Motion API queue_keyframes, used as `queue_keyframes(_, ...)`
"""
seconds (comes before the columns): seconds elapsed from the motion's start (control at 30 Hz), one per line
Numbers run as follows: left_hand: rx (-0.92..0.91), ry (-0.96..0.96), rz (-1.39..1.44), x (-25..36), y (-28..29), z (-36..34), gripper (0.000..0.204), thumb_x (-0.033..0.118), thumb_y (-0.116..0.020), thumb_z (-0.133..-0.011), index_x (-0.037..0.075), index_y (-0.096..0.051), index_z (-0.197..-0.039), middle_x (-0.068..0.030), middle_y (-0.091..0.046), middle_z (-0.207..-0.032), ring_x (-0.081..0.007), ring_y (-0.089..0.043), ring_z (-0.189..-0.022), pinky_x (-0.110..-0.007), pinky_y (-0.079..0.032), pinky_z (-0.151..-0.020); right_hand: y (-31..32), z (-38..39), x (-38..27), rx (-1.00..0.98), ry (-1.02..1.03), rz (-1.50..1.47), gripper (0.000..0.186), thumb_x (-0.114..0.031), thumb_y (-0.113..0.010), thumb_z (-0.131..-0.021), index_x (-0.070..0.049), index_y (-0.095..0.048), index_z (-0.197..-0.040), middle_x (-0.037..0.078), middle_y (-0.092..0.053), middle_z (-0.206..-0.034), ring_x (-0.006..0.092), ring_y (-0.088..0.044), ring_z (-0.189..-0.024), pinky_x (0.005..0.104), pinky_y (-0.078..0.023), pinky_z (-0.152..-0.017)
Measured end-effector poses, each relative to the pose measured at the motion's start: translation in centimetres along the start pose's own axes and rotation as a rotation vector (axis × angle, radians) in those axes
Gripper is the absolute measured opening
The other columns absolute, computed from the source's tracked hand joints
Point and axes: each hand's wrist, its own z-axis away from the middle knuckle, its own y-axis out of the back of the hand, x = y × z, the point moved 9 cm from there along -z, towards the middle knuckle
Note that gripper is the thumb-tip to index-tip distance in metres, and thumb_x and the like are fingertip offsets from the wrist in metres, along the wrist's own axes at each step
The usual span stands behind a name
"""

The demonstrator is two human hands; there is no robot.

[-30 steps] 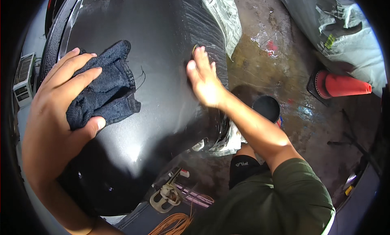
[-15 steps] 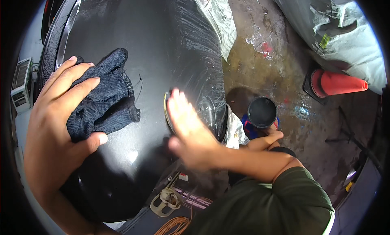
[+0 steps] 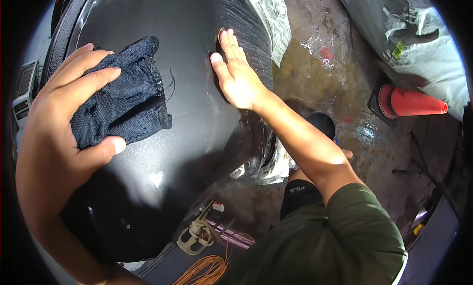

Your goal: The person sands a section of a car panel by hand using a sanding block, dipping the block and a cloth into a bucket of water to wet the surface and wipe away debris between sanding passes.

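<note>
My left hand (image 3: 74,112) grips a folded dark-blue cloth (image 3: 120,97) on the left side of the dark car panel (image 3: 152,166). My right hand (image 3: 234,70) lies with fingers stretched out and nearly flat near the panel's right side. A thin yellowish edge shows behind its fingertips, mostly hidden. Pale streaks run over the panel around it. Crinkled translucent sheeting (image 3: 273,28) hangs along the panel's right edge.
On the wet floor stand an orange cone (image 3: 411,101) and a dark bucket (image 3: 320,122), partly behind my arm. A covered object (image 3: 404,33) is at the upper right. An orange cord coil (image 3: 197,270), a metal stand (image 3: 421,169) and a white appliance (image 3: 24,92) are around me.
My right hand moved down and left half a second ago, then swept back up to higher on the panel. My left hand and cloth have shifted slightly up in view.
</note>
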Motion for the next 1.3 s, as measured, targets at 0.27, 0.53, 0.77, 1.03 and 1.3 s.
queue_keyframes(0.27, -0.032, 0.090, 0.033, -0.7, 0.7, 2.6, 0.070, 0.010, -0.074, -0.059, -0.004, -0.068, -0.128, -0.0195, -0.059, -0.148, -0.0359, -0.044, -0.150, -0.045, -0.035, -0.124, -3.1, 5.8, -5.4, -0.111, 0.130, -0.138, 0.077, -0.037, -0.037, -0.110, 0.014, -0.008, -0.161, 0.040, -0.003, -0.167, 0.0469, 0.000, -0.160, 0.0502, -0.007, -0.131)
queue_keyframes(0.53, -0.076, 0.081, 0.066, -0.6, -0.2, 1.8, 0.071, 0.005, -0.075, -0.060, -0.004, -0.067, -0.130, -0.0204, -0.058, -0.148, -0.0364, -0.044, -0.150, -0.044, -0.034, -0.124, -4.7, 9.7, -7.2, -0.159, 0.215, 0.024, 0.080, -0.039, -0.040, -0.108, 0.013, -0.011, -0.161, 0.040, -0.007, -0.167, 0.0480, -0.005, -0.160, 0.0510, -0.006, -0.130)
queue_keyframes(0.77, 0.069, 0.094, 0.095, -1.7, 1.1, 1.2, 0.070, -0.004, -0.072, -0.064, 0.004, -0.068, -0.133, -0.0194, -0.057, -0.151, -0.0343, -0.050, -0.145, -0.043, -0.038, -0.121, -1.8, 6.5, -5.0, -0.036, 0.090, -0.072, 0.081, -0.046, -0.037, -0.111, 0.013, -0.011, -0.161, 0.037, -0.008, -0.169, 0.0448, -0.005, -0.160, 0.0473, -0.007, -0.131)
queue_keyframes(1.03, 0.141, 0.040, -0.080, -1.3, 1.5, 1.7, 0.070, -0.005, -0.071, -0.065, 0.006, -0.068, -0.134, -0.0181, -0.058, -0.150, -0.0333, -0.054, -0.141, -0.044, -0.042, -0.119, -1.3, 4.8, 1.7, 0.012, -0.167, -0.224, 0.075, -0.036, -0.047, -0.107, 0.010, -0.023, -0.160, 0.039, -0.016, -0.166, 0.0508, -0.011, -0.158, 0.0529, -0.010, -0.130)
queue_keyframes(1.3, 0.064, 0.025, -0.095, -1.3, 1.4, 1.9, 0.067, 0.003, -0.070, -0.069, 0.007, -0.067, -0.136, -0.0196, -0.057, -0.151, -0.0358, -0.054, -0.141, -0.048, -0.041, -0.119, -2.4, 9.4, -5.0, -0.007, 0.239, -0.009, 0.080, -0.047, -0.042, -0.107, 0.010, -0.025, -0.160, 0.036, -0.019, -0.167, 0.0459, -0.014, -0.159, 0.0514, -0.010, -0.130)
